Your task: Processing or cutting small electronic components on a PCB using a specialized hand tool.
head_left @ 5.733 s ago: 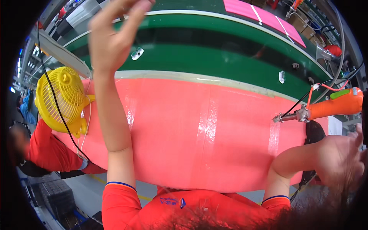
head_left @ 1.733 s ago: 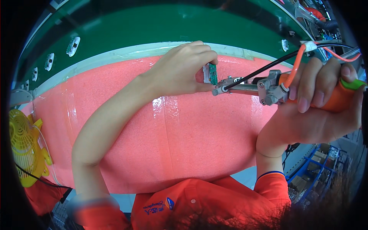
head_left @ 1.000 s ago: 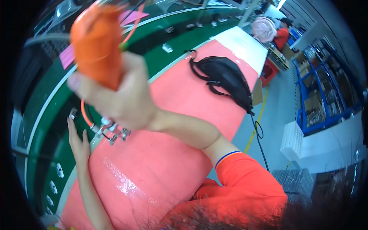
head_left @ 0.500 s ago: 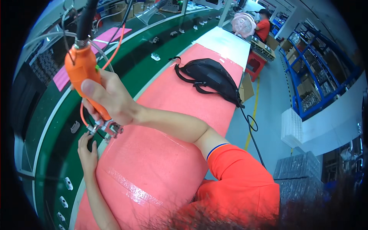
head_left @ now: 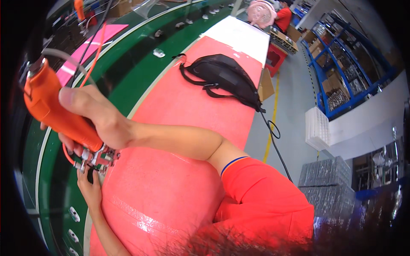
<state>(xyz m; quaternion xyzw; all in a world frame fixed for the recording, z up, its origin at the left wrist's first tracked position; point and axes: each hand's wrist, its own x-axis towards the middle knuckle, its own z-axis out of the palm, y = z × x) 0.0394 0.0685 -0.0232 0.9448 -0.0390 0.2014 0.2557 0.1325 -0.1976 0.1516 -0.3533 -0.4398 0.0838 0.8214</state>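
Orange tool (head_left: 64, 119) partly hides the left grip (head_left: 89, 190).

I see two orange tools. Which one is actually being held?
The foreground orange tool, in the person's right hand. The other orange tool appears smaller, at upper left beyond the green conveyor belt, no hand visible on it.

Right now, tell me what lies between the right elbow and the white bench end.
A black bag, on the pink covering, in the head view.
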